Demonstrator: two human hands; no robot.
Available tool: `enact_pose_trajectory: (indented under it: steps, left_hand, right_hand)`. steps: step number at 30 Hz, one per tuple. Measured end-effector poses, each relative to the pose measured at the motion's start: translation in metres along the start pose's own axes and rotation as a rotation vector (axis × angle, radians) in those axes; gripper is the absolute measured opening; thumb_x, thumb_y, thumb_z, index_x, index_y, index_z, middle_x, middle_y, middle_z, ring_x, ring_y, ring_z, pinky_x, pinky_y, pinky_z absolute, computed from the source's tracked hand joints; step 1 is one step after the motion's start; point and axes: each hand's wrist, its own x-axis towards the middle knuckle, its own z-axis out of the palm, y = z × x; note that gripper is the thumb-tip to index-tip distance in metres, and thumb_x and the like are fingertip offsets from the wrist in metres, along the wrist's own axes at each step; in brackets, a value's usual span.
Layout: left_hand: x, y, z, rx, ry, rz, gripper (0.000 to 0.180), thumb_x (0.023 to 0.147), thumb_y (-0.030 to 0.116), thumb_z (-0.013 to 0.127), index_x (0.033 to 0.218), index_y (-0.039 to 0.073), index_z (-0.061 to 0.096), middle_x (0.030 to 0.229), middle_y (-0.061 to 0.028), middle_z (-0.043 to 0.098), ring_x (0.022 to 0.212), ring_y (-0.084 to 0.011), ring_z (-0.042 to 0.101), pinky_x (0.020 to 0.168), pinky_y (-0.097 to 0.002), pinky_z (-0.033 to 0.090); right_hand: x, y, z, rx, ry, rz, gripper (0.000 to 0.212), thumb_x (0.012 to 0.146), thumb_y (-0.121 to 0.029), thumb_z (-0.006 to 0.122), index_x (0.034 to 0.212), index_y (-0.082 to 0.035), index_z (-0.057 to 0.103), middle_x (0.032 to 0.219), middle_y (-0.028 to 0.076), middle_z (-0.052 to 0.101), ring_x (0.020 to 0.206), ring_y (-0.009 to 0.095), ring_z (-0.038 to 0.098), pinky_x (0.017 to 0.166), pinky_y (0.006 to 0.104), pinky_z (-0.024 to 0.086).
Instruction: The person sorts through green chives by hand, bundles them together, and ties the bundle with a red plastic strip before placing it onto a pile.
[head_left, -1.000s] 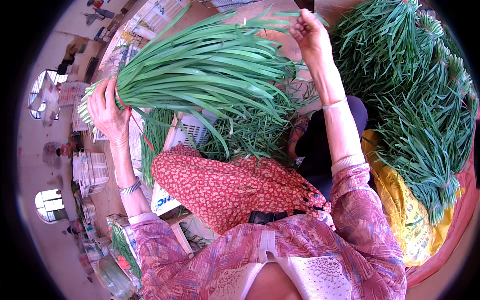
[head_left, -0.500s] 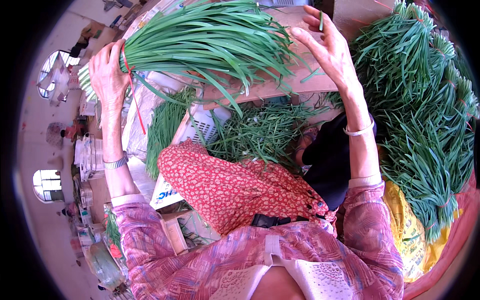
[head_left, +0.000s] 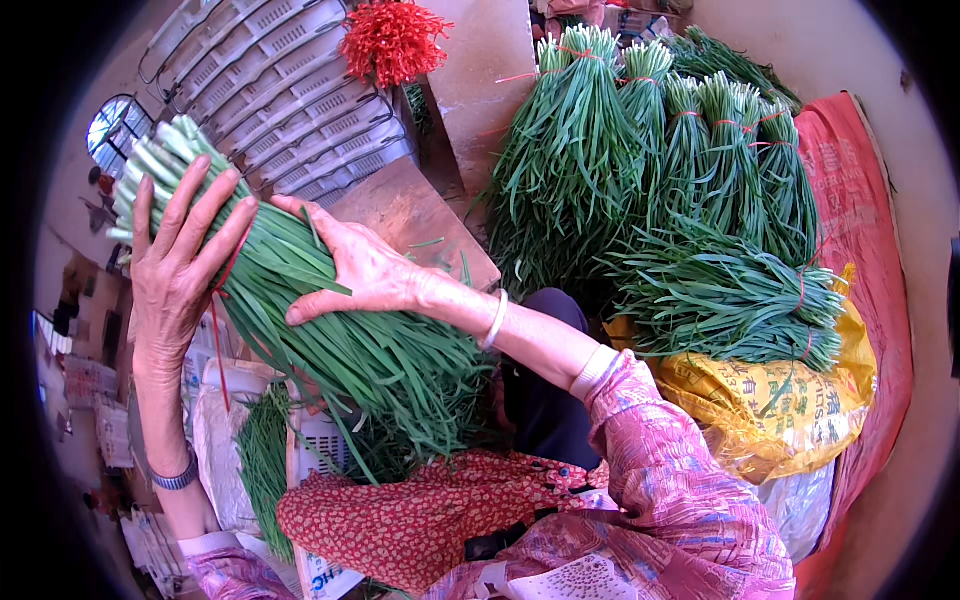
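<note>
A large bundle of garlic chives (head_left: 370,350) lies slantwise between my hands, white stem ends up at the far left and leaves trailing down to the right. My left hand (head_left: 180,250) is wrapped over the bundle near its stems, beside a red tie (head_left: 230,265) whose loose end hangs down. Across the leaves just right of the tie rests my right hand (head_left: 355,260), thumb and fingers spanning the bundle. The underside of the bundle is hidden.
Tied chive bundles (head_left: 590,130) are heaped at the right, near yellow sacks (head_left: 770,400) and a red sheet (head_left: 850,170). Stacked pale crates (head_left: 290,90) stand at the back with red ties (head_left: 395,40) hanging there. A brown board (head_left: 410,220) lies beyond my right hand.
The view has turned toward the right-hand heap. My right hand, raised apart from the bundle before, has come onto its leaves. The bundle now slants downward, still in my left hand.
</note>
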Motion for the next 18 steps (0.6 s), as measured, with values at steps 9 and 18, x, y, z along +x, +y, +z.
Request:
enact_pose_trajectory:
  steps: [9,18]
  left_hand:
    - [0.092,0.026,0.046,-0.421,0.390,-0.223,0.078,0.075,0.000,0.069,0.145,0.027,0.046,0.148,-0.0033,0.044,0.140,-0.0287,0.039,0.115,-0.0542,0.027]
    - [-0.076,0.036,0.196,-0.848,-0.051,-0.686,0.071,0.070,-0.005,0.065,0.138,0.005,0.050,0.131,-0.0182,0.054,0.126,-0.0333,0.051,0.108,-0.0403,0.038]
  right_hand:
    - [-0.045,-0.069,-0.128,0.388,0.617,0.142,0.095,0.073,-0.021,0.085,0.147,-0.005,0.028,0.126,0.012,0.056,0.113,0.020,0.058,0.100,0.0360,0.048]
    - [-0.069,-0.075,-0.332,-0.096,0.953,0.244,0.085,0.070,-0.020,0.088,0.138,-0.002,0.040,0.117,0.013,0.064,0.098,0.022,0.067,0.085,0.0347,0.057]
